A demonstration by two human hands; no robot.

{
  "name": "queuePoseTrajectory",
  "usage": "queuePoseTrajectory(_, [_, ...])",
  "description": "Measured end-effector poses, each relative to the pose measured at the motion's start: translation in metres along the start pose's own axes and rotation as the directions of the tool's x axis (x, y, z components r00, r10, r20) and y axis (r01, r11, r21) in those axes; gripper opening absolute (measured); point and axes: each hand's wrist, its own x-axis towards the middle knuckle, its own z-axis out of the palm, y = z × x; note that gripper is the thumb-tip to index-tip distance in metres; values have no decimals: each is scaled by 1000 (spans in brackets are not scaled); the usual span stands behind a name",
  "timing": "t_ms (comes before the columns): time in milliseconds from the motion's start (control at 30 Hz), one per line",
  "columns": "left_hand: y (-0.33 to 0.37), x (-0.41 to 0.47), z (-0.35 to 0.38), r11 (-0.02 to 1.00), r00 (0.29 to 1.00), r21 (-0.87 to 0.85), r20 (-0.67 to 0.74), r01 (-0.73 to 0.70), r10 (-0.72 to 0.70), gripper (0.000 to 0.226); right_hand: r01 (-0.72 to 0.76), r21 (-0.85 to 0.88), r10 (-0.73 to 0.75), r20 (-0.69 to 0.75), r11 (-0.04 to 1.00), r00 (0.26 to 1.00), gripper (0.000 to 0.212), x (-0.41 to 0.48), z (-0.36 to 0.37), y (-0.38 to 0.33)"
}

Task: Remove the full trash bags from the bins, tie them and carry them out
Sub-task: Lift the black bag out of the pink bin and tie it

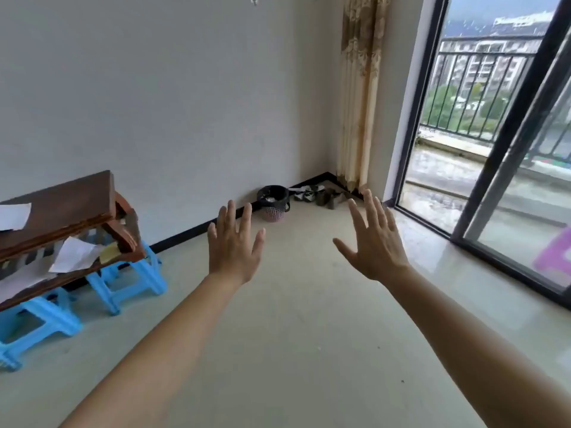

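A small pink mesh bin stands on the floor against the far wall near the corner. A black trash bag lines it, folded over the rim, with pale rubbish showing inside. Both my arms stretch forward in mid-air, well short of the bin. My left hand is open with fingers spread, palm facing away, just left of the bin in the picture. My right hand is also open with fingers spread, to the right of the bin. Neither hand holds anything.
A dark wooden table with papers rests tilted on blue plastic stools at the left. Several shoes lie in the corner under a beige curtain. A sliding glass door at the right leads to a wet balcony.
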Motion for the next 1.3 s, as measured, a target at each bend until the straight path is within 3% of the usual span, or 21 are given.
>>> queuePoseTrajectory(67, [8,47,17,998,994,-23,94,65,-63,66,-54,43,52,51,998,997,92,47,14,21])
queuePoseTrajectory(267, [-2,187,54,997,993,-11,90,79,-78,70,-50,43,47,78,998,996,90,206,60,54])
queuePoseTrajectory(600, [-102,409,172,987,967,11,200,160,-159,76,6,9,-8,226,1000,974,88,438,227,13])
queuePoseTrajectory(867, [-154,619,232,991,958,-58,269,122,-102,71,-2,-22,8,253,1000,968,83,623,295,20])
queuePoseTrajectory(1067, [-171,749,335,990,935,-56,340,127,-100,71,-67,7,62,298,998,953,83,738,400,64])
queuePoseTrajectory(1200, [-181,833,409,970,899,-43,387,239,-204,71,-122,39,98,379,992,920,84,824,479,98])
queuePoseTrajectory(1300, [-186,885,448,918,826,-50,458,393,-329,72,-138,52,94,498,989,862,86,885,524,115])
